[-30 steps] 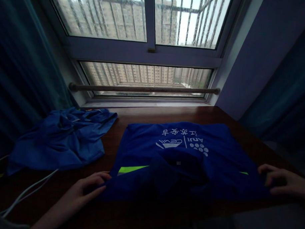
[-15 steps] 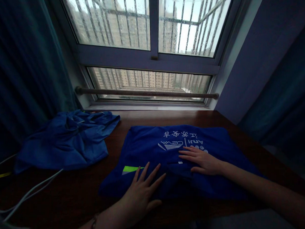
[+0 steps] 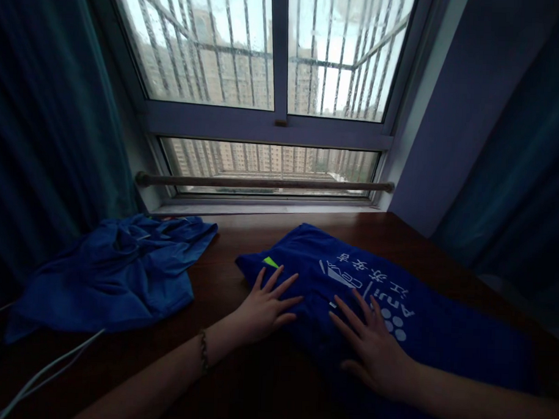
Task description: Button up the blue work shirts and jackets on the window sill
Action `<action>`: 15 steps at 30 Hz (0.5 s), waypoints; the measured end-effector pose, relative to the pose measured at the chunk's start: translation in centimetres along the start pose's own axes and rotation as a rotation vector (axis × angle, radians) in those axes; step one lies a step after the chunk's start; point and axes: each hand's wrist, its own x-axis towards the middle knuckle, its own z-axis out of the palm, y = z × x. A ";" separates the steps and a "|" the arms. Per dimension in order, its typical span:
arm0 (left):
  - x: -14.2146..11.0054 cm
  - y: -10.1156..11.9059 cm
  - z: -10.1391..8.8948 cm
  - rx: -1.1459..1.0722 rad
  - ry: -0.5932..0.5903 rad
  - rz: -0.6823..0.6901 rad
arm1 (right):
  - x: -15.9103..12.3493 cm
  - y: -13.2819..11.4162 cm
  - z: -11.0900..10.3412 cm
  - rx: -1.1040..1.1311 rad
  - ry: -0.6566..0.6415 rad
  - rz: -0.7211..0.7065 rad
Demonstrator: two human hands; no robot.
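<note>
A dark blue garment (image 3: 301, 247) with white printed characters and logos lies folded and slanted across the wooden table, and I cannot tell its exact kind. My left hand (image 3: 267, 307) rests open, fingers spread, on the garment's left part, just below a bright yellow-green patch (image 3: 271, 262). Flat on the printed area, below the logos, is my right hand (image 3: 378, 347), its fingers spread too. A small white tag (image 3: 332, 305) shows near the right fingertips. Part of the garment's lower side is lost in shadow and behind my right arm.
Another blue garment (image 3: 135, 271) lies crumpled at the left of the table (image 3: 352, 221). White cables (image 3: 56, 367) run over the front left. A horizontal rail (image 3: 262, 184) crosses before the window; curtains (image 3: 49, 103) hang at both sides.
The printed garment has turned clockwise, its left end swinging up and away and its right end coming nearer. My left hand moved slightly up, my right hand nearer to me.
</note>
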 end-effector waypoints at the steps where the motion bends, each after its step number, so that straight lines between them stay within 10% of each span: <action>1: 0.9 -0.2 0.4 0.025 0.039 -0.012 | 0.2 -0.2 -0.1 0.011 -0.031 -0.078; 6: 3.5 -0.6 2.0 0.028 0.225 -0.069 | 2.3 2.2 0.2 0.069 -0.087 -0.032; 15: 2.2 -1.0 2.6 -0.343 0.403 -0.018 | 4.3 17.0 0.9 -0.106 0.045 0.309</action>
